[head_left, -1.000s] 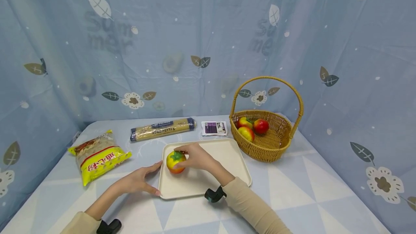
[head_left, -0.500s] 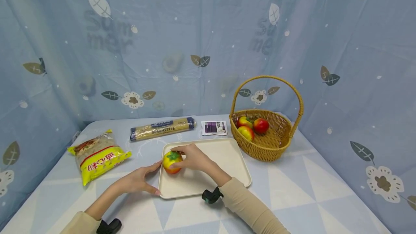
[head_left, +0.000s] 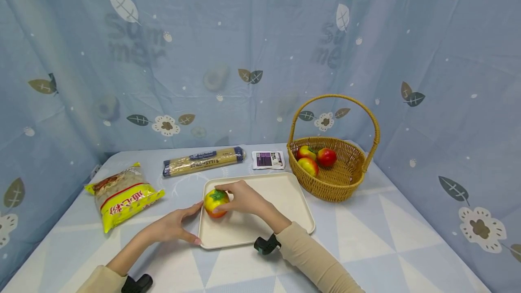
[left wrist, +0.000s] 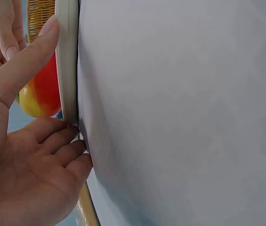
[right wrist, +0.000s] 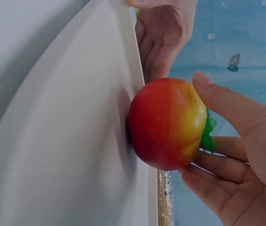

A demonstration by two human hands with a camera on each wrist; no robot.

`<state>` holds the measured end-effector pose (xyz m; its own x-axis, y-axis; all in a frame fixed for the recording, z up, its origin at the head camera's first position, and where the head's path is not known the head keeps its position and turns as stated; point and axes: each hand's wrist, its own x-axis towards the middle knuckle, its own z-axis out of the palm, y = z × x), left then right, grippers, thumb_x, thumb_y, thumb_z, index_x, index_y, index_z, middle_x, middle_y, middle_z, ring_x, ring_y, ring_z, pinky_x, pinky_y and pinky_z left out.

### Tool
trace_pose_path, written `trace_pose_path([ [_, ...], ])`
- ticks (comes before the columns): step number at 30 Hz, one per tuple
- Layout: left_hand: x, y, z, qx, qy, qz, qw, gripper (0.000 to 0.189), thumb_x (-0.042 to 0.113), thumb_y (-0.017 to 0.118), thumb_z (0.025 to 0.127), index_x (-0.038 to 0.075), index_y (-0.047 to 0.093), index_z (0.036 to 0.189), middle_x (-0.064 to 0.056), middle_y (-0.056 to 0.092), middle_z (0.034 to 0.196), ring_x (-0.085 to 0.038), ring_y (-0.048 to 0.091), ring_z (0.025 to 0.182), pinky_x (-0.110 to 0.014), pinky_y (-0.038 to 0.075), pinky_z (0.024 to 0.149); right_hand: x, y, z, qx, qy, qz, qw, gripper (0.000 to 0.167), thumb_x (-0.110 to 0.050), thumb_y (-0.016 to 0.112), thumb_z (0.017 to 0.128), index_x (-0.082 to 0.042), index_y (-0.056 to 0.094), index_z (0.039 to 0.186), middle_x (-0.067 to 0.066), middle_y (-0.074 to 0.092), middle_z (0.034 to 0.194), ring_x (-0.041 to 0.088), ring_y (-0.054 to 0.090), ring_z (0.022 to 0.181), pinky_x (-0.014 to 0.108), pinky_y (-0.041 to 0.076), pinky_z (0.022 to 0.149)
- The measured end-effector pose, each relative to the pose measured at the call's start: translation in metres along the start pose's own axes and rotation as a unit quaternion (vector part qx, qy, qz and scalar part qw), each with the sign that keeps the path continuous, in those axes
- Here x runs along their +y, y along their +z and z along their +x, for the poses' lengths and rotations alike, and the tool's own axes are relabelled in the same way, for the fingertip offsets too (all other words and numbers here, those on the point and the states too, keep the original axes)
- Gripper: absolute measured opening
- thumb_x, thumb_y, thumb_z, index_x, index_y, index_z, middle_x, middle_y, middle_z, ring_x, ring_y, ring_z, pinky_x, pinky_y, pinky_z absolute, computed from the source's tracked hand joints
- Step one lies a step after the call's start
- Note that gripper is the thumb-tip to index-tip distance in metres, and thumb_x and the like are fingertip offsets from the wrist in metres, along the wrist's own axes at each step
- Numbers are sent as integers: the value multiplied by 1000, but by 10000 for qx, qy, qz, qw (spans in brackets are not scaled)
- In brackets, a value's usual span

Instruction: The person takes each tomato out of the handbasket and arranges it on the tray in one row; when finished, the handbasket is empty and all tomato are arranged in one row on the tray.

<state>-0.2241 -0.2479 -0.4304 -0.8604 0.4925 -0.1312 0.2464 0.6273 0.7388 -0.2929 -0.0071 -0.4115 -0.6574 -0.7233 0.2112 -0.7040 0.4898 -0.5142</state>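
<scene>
A round red-and-yellow fruit with a green leafy top (head_left: pixel 211 203) sits at the left end of a cream tray (head_left: pixel 272 202). My right hand (head_left: pixel 245 197) holds it from the right, thumb on one side and fingertips on the other. In the right wrist view the red underside of the fruit meets the tray's surface. My left hand (head_left: pixel 172 226) touches the tray's left edge, thumb and fingers spread wide apart. Seen from the left wrist, the thumb lies across the rim (left wrist: pixel 67 66) and the fingertips are bunched low beside it.
A wicker basket (head_left: pixel 333 193) with several similar fruits stands behind the tray's right end. Along the back lie a spaghetti pack (head_left: pixel 203 161) and a small white-and-purple packet (head_left: pixel 268 160). A yellow pasta bag (head_left: pixel 126 196) is at left.
With the fruit in its grip, my right hand has shifted slightly left toward the tray's left rim, then stayed nearly still. The left hand keeps its place.
</scene>
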Motion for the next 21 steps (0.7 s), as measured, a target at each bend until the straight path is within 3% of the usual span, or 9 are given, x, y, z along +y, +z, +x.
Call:
trace_pose_path([
  [6,1,0,-2,1,-2,-82,10000,106,27,86,72,-6,22,150,-32,23,150,-51,19,138,-66,18,109,2,-2,-2,-32,8,-164,9999,60,-33,77,83,-6,59,133,5,60,131,13,57,117,20,45,97],
  [21,-1,0,0,49,-139,-84,9999,107,32,86,71,-5,24,149,-30,24,151,-50,17,139,-65,15,110,7,-13,-8,137,-16,48,9999,64,-38,78,80,-5,60,131,6,61,129,17,58,117,25,47,97],
])
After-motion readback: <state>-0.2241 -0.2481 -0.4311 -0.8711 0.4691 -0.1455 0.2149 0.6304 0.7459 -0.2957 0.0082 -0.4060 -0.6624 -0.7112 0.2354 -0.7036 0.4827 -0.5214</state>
